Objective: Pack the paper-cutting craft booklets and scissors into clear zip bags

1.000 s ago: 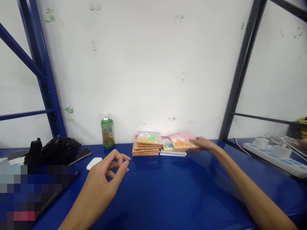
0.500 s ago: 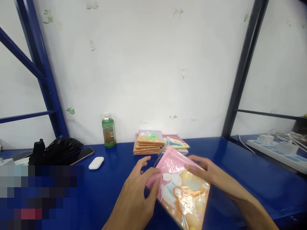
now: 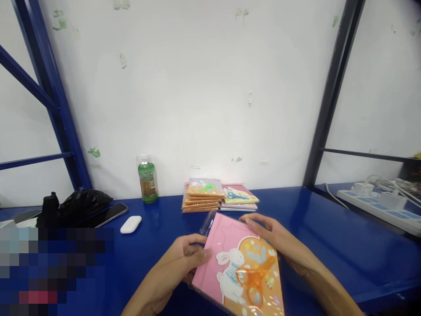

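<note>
A pink notebook (image 3: 241, 265) in a clear wrapper, with a white rabbit and an orange patch on its cover, is held just above the blue table (image 3: 329, 237) in front of me. My left hand (image 3: 179, 265) grips its left edge, fingers curled under it. My right hand (image 3: 272, 235) holds its far right edge with fingers bent over the top. Behind it, against the wall, lies a stack of orange wrapped notebooks (image 3: 202, 197), and beside that a lower pile topped by a yellow notebook (image 3: 239, 196).
A green-liquid bottle (image 3: 148, 180) stands by the wall. At left lie a white oval case (image 3: 130, 224), a phone (image 3: 110, 214) and a black plastic bag (image 3: 77, 202). A white power strip (image 3: 378, 204) with cables sits at right. Shelf posts rise on both sides.
My right hand took the pink notebook off the right pile and brought it towards me. My left hand joined it, and the notebook now lies flatter and straighter between both hands.
</note>
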The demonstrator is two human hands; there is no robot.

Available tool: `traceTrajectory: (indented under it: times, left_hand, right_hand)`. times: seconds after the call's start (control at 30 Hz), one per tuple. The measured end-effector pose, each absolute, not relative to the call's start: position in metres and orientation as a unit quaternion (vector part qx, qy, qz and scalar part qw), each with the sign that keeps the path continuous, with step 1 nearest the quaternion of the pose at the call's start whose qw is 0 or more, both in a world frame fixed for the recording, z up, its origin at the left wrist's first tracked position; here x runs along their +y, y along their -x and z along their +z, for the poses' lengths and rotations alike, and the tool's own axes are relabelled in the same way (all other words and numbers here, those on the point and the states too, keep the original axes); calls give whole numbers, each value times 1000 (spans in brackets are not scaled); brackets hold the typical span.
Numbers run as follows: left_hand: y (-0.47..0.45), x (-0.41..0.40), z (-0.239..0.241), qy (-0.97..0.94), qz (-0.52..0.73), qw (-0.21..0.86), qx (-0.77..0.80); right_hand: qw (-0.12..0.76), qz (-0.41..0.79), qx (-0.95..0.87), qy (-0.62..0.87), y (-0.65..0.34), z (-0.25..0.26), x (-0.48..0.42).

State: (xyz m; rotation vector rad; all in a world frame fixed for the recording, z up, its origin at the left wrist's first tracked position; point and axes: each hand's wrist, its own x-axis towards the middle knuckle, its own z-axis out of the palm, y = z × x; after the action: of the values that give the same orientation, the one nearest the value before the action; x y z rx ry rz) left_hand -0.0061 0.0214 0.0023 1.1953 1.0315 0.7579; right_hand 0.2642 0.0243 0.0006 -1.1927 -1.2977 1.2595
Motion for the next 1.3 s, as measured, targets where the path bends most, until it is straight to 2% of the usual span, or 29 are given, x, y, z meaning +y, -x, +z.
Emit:
traceTrajectory:
  times: [0.07, 0.17, 0.27, 0.47, 0.6, 0.73, 0.8, 0.87, 0.9, 0.97, 1.07, 1.13, 1.2, 1.3]
  left_hand:
    - [5, 21, 5, -490, 367, 646, 455]
    - [5, 23, 8, -476, 403, 634, 457]
    - [7, 24, 11, -512, 418, 597, 453]
    - [22, 23, 18, -509, 437, 557, 490]
    - [42, 31, 18, -504, 432, 508, 549]
    - [57, 39, 16, -504, 446, 472, 569]
    - [59, 39, 18, -493, 457, 472, 570]
    - [59, 38, 20, -479, 464, 494, 558]
    - [58, 37, 21, -471, 464, 511, 549]
    - [55, 36, 23, -460, 461, 548, 525]
    - [50, 34, 21, -458, 444, 593, 491]
    - [46, 32, 20, -454, 435, 610, 482]
    - [44, 30, 22, -451, 432, 606, 492]
    - [47, 26, 29, -467, 429, 571, 522]
  right_hand:
    - [496, 536, -494, 472, -261, -2, 25]
    - [433, 571, -523, 461, -258, -7, 24]
    - [380, 542, -593, 460, -256, -10, 25]
    - [391, 466, -605, 513, -268, -2, 31]
    - [363, 366, -615, 597, -305, -2, 34]
    - [293, 161, -582, 741, -343, -12, 40]
    - [296, 67, -550, 778, -348, -12, 41]
    - [337, 27, -548, 765, -339, -8, 39]
    - [364, 37, -558, 745, -330, -6, 37]
    - [411, 154, -589, 679, -302, -2, 31]
    - [362, 422, -632, 540, -254, -6, 21]
    - [335, 515, -631, 474, -228, -11, 18]
    - [341, 547, -625, 441, -215, -12, 17]
    - [397, 517, -619, 439, -219, -5, 17]
